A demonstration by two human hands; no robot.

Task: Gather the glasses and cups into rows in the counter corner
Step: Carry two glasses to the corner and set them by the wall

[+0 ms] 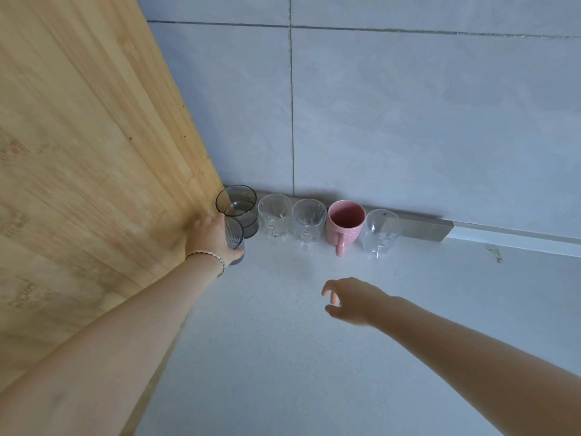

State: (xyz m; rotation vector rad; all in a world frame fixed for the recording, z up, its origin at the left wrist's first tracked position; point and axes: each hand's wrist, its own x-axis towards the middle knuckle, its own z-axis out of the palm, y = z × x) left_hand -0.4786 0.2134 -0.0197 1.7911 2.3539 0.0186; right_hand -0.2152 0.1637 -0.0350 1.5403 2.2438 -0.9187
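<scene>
Hands: my left hand (211,237) is wrapped around a small ribbed grey tumbler (235,239), which stands at or just above the worktop (314,357) hard against the wooden side panel (94,152); my right hand (352,302) hangs loose over the bare middle of the worktop, fingers curled and apart, holding nothing.

Back row, along the rear edge of the worktop against the tiled wall (408,121), left to right:
1. Smoked grey glass (237,209), upright, in the corner itself, touching or nearly touching the panel.
2. Clear cut-glass mug (275,215), upright, handle toward me.
3. Clear cut-glass mug (308,220), same pattern, handle toward me, just beside item 2.
4. Pink ceramic mug (345,223), upright, handle toward me.
5. Clear smooth glass mug (380,231), upright, at the right end of the row, in front of a grey metal strip (421,226) at the wall's foot.

Second row: the ribbed tumbler in my left hand is its only member, directly in front of item 1.

Status, as I judge it: back row of five looks finished and fairly even. Second row just begun, and I cannot tell whether the tumbler is fully set down. No other glasses or cups show on the visible worktop; anything left to gather lies out of view.
</scene>
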